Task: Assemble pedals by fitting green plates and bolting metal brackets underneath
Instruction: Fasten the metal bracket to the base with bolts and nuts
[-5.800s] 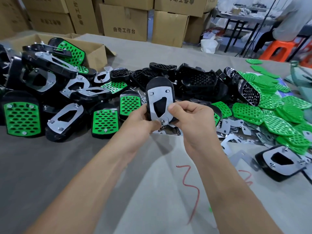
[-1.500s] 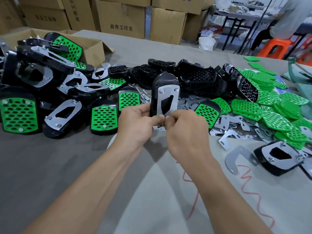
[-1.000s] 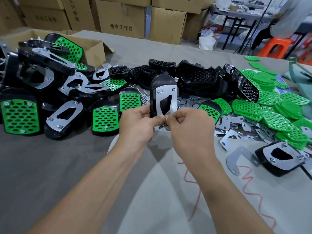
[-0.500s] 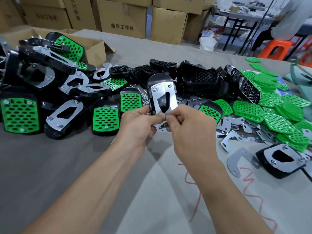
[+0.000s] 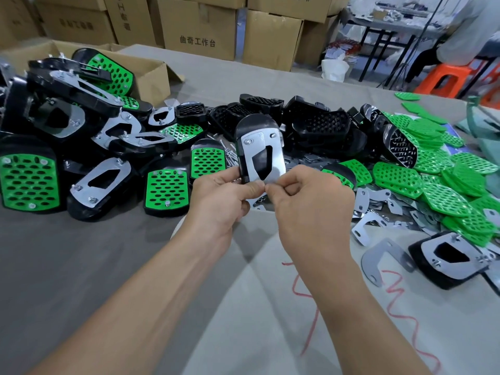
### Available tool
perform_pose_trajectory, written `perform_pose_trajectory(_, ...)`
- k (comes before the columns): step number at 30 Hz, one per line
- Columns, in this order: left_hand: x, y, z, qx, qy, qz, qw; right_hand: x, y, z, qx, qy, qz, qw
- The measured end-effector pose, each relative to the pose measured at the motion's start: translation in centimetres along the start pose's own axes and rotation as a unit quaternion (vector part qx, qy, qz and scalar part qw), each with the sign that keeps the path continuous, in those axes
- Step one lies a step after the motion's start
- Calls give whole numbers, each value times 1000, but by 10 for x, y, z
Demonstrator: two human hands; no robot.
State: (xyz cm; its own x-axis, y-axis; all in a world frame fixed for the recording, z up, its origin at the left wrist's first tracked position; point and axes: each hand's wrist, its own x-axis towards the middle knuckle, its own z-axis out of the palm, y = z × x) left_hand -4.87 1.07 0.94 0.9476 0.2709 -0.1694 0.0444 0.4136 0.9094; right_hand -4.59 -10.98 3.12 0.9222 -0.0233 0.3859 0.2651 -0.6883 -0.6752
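1. Head view: I see the pedal point(image 5: 254, 125) held upright at frame centre, above the table point(image 5: 81, 266), its underside toward me.
2. A bracket point(image 5: 250, 158) lies flat on that underside, with two bolts point(image 5: 247, 142) showing at its 12 o'clock end.
3. The left hand point(image 5: 219, 201) grips the pedal's 7 o'clock edge. Its fingers curl behind the pedal and its thumb presses on the bracket's lower end.
4. The right hand point(image 5: 311, 209) has thumb and forefinger pinched together on the bracket's 6 o'clock tip. I cannot tell whether a small part sits between them.
5. Finished pedals point(image 5: 165, 189) pile up at 9 to 10 o'clock of the hands.
6. Green plates point(image 5: 397, 180) heap at 3 o'clock, and loose brackets point(image 5: 384, 255) lie at 4 o'clock.
7. Boxes point(image 5: 200, 25) stand at 12 o'clock, beyond the table.
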Motion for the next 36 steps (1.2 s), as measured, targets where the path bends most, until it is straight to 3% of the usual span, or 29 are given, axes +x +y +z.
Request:
perform_pose_trajectory(5, -4, 0, 1, 9, -1, 17, 1000, -5, -2, 3, -23, -11, -24, 999)
perform_pose_trajectory(14, -8, 0, 4, 2, 4, 39, 999, -2, -7, 6, -55, -28, 46, 997)
perform_pose_trajectory(17, -3, -2, -1, 22, 30, 35, 999, -3, -5, 1, -42, -74, -4, 996)
perform_pose_trajectory(21, -5, -3, 1, 43, 20, 58, 997, -5, -4, -1, -110, -82, -73, 988)
perform_pose_trajectory(26, -5, -2, 1, 75, 23, 74, 994, -7, -3, 3, -140, -95, -88, 982)
perform_pose_trajectory(33, -4, 0, 0, 81, 27, 83, 993, -3, 1, 5, -71, -57, -28, 995)
perform_pose_trajectory(36, -5, 1, 2, 78, 30, 79, 993, -7, -4, 7, -69, -6, -53, 996)
